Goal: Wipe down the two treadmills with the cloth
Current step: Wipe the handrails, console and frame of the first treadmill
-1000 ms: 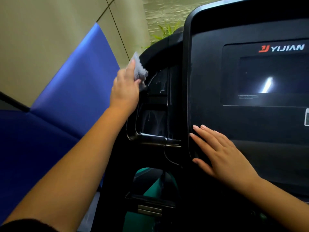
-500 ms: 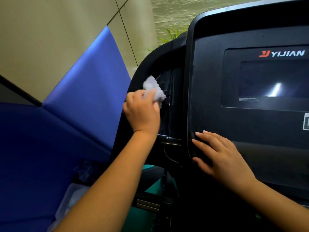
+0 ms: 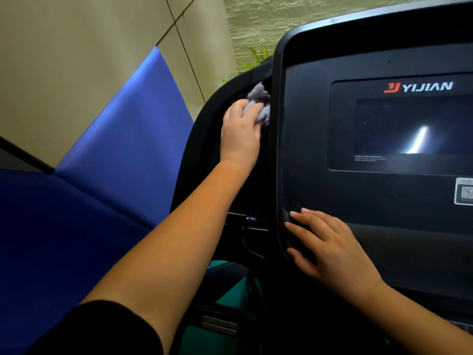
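Observation:
A black treadmill console (image 3: 307, 139) with a dark screen and a YIJIAN logo fills the right of the head view. My left hand (image 3: 240, 134) grips a crumpled grey cloth (image 3: 258, 101) and presses it into the recess just left of the console's raised edge, near the top. My right hand (image 3: 330, 247) lies flat with fingers spread on the console's lower left corner. Only one treadmill shows.
A blue padded wall panel (image 3: 107, 160) stands close on the left under a beige wall. Green leaves (image 3: 253, 60) show behind the console. A curved black side frame (image 3: 202, 134) and green floor (image 3: 230, 290) lie below the hands. A QR sticker (image 3: 464, 190) sits at the right edge.
My left hand with the cloth dropped from the outer frame into the recess, then slid up and right against the console's edge. My right hand stayed put.

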`<control>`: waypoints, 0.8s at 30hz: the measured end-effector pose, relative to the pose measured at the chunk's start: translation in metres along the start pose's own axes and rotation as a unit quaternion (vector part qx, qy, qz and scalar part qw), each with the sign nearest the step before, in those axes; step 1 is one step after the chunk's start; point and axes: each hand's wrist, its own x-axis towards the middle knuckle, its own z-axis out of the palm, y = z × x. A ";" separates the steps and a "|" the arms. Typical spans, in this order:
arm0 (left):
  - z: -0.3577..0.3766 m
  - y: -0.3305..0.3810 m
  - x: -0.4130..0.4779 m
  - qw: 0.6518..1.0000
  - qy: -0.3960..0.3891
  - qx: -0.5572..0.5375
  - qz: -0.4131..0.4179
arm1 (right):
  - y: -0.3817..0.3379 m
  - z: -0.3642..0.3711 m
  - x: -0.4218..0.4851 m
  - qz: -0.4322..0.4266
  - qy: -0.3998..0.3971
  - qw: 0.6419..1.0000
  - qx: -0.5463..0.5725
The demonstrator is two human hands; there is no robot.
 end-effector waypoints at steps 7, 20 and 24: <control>-0.006 -0.017 -0.054 0.999 -0.036 0.026 0.018 | 0.000 0.001 0.000 -0.003 0.003 1.000 0.005; -0.009 0.006 -0.012 0.996 -0.026 0.076 0.031 | 0.000 -0.001 -0.001 0.000 0.001 1.000 0.000; -0.011 0.001 -0.049 0.998 -0.043 0.041 0.030 | 0.001 0.000 -0.001 0.001 0.002 1.000 0.005</control>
